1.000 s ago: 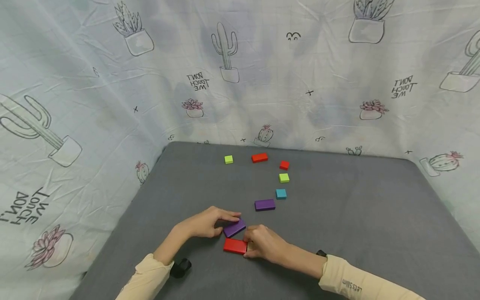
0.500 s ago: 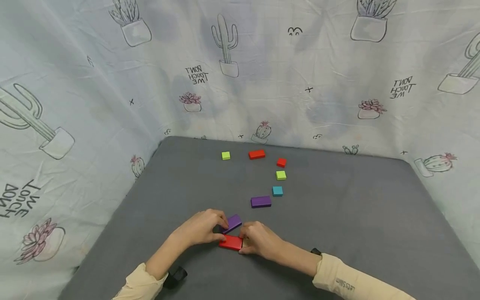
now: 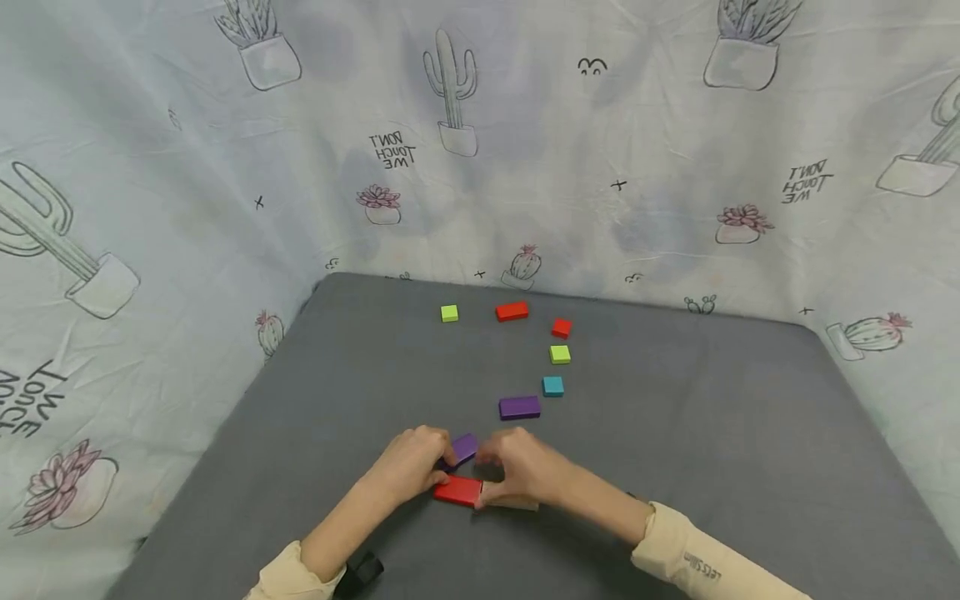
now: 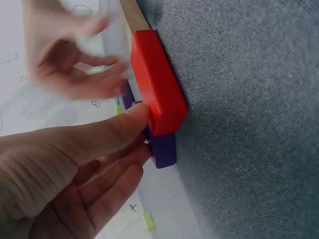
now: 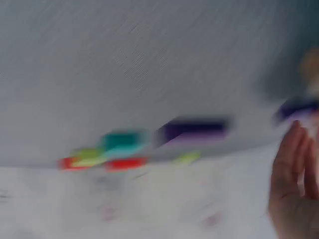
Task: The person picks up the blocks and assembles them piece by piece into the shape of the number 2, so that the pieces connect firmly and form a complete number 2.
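Note:
My left hand bends its fingers round a purple block, with the thumb on the near side, at the corner of a red block. In the left wrist view, that thumb overlaps the upper edge of the red block, and the purple block shows beyond it. A plain wooden block extends from the red one's right end, partly hidden under my right hand. That hand is raised over the wood with thumb and fingers apart, holding nothing, and looks blurred in the left wrist view.
Farther back on the grey cloth lie another purple block, a blue block, a lime block and a small red block. A long red block and another lime block lie near the patterned curtain.
My left fingers have gone from lying on the purple block to gripping it. My right hand has let go of the wooden block and opened above it. The view has shifted slightly.

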A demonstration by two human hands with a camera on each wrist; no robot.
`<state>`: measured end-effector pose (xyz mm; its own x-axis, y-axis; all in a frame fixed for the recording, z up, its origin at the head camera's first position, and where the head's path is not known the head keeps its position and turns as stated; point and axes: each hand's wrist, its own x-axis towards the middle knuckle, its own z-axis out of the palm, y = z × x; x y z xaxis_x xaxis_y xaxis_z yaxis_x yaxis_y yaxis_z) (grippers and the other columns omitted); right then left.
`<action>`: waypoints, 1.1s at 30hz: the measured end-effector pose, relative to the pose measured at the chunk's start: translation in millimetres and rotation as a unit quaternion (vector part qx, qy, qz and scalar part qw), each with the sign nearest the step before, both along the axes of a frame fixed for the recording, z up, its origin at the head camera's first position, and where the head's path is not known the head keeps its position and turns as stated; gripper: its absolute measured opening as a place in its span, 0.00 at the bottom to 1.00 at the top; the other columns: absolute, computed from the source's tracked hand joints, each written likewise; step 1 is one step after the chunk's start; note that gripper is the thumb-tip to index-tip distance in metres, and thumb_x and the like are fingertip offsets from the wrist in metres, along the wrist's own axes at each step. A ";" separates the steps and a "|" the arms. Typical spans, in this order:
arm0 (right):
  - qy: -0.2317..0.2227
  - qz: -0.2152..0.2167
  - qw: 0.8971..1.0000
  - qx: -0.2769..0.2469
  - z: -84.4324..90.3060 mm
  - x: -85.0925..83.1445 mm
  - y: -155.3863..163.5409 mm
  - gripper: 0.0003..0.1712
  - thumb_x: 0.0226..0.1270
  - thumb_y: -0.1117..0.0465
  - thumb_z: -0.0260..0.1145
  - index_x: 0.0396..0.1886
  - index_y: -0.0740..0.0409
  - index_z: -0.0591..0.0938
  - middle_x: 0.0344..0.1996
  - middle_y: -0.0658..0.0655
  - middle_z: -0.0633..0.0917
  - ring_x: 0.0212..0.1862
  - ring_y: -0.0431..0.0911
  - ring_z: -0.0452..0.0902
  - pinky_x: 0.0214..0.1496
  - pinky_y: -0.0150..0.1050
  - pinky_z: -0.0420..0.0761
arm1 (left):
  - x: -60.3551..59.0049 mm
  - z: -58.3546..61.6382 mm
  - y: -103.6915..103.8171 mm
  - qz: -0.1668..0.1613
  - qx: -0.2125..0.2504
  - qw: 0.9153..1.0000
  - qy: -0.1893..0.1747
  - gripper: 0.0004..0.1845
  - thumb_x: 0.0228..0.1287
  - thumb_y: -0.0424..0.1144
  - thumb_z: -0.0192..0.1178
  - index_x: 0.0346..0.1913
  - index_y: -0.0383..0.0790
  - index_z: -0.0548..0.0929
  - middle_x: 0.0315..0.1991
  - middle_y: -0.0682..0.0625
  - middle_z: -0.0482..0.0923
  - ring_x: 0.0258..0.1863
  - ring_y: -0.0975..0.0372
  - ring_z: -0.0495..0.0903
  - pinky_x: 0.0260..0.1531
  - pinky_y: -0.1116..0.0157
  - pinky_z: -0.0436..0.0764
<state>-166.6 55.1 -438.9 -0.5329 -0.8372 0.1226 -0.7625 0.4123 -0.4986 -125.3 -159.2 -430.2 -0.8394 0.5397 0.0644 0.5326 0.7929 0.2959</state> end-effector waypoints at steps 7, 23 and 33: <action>0.079 -0.033 0.990 0.116 3.3 -71.3 55.5 0.42 0.57 0.48 0.71 0.67 0.63 0.70 0.65 0.66 0.69 0.65 0.59 0.65 0.61 0.56 0.70 | 3.7 2.4 7.3 0.031 0.005 1.000 -0.005 0.09 0.39 0.31 0.78 0.26 0.42 0.88 0.26 0.55 0.81 0.30 0.56 0.82 0.27 0.60 0.82; 0.147 0.025 0.989 0.023 -26.9 -97.3 55.9 0.17 0.59 0.53 0.72 0.44 0.59 0.85 0.41 0.52 0.84 0.46 0.45 0.76 0.50 0.43 0.77 | 5.7 2.9 6.0 0.047 0.008 0.999 -0.005 0.09 0.39 0.31 0.78 0.26 0.43 0.88 0.26 0.55 0.82 0.30 0.57 0.83 0.26 0.60 0.81; 0.062 0.043 0.997 -0.016 -7.5 -91.0 41.6 0.15 0.57 0.57 0.73 0.43 0.58 0.86 0.34 0.50 0.81 0.35 0.38 0.74 0.38 0.32 0.78 | 7.5 0.6 5.7 0.052 0.003 0.999 -0.005 0.09 0.41 0.31 0.77 0.28 0.43 0.89 0.28 0.55 0.83 0.32 0.57 0.84 0.27 0.60 0.82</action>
<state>-257.6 96.7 -446.4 -0.4390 -0.8735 0.2105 -0.8510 0.3290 -0.4094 -117.8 -153.5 -429.6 -0.8917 0.4488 0.0583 0.4438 0.8421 0.3065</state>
